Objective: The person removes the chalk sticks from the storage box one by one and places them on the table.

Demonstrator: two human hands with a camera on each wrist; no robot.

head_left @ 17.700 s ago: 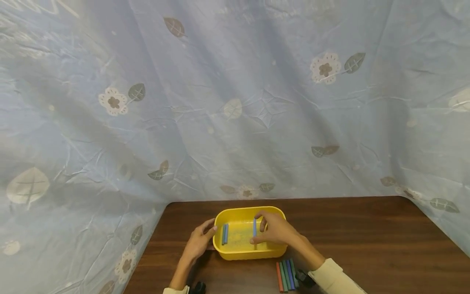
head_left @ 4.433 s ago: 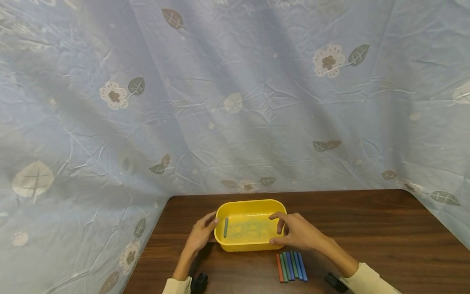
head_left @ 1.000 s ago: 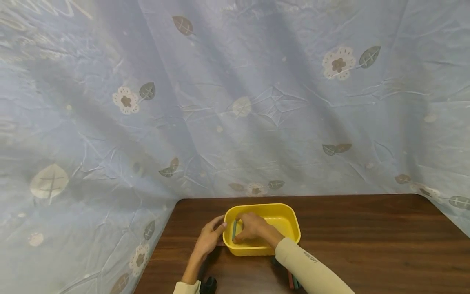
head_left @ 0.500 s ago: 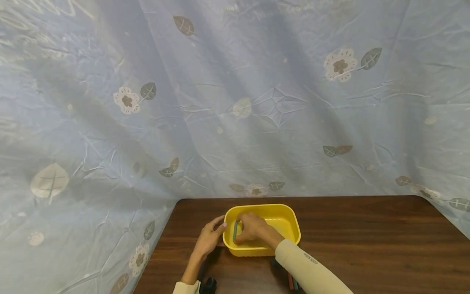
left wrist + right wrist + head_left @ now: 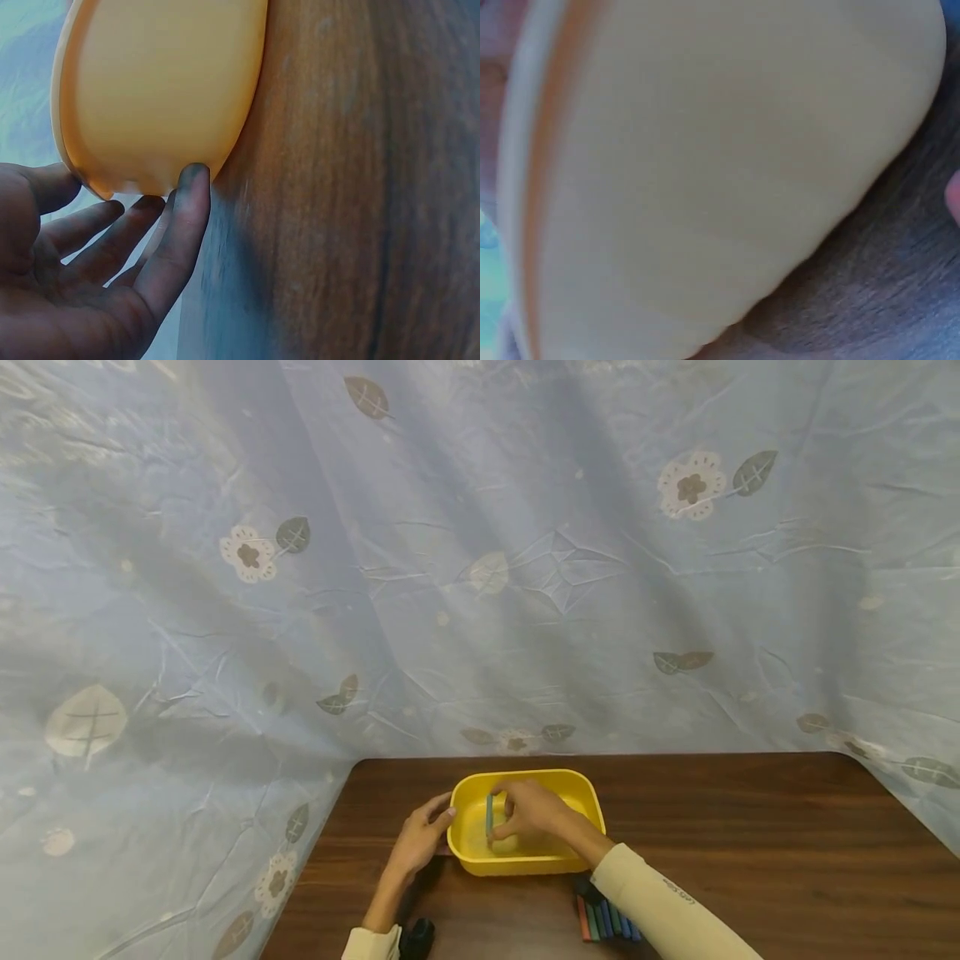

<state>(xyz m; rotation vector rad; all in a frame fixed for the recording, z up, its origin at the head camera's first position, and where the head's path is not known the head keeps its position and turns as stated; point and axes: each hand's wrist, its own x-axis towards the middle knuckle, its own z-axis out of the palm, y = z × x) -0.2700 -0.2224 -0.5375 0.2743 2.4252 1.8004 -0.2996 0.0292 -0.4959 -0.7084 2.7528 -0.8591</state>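
Observation:
My right hand (image 5: 534,812) reaches into the yellow tub (image 5: 517,866) and pinches a teal chalk stick (image 5: 489,817) between thumb and fingertips. The stick's long side runs front to back, near the tub's left end. My left hand (image 5: 417,843) holds the tub at its left end, thumb at the rim. In the left wrist view, the fingers of that hand (image 5: 97,277) meet the outer wall of the tub (image 5: 165,90). The tub wall (image 5: 705,165) fills most of the right wrist view, where the pinching fingers are hidden.
On the dark wooden table (image 5: 720,843), a side-by-side row of red, green and blue chalk sticks (image 5: 594,922) lies in front of the tub's right end, partly under the right forearm. A pale patterned sheet (image 5: 480,677) hangs behind the table.
Over the last half second my right hand draws the teal stick away from the tub's left end, rightward. Since the oldest frame, sticks have left the tub and the row has grown.

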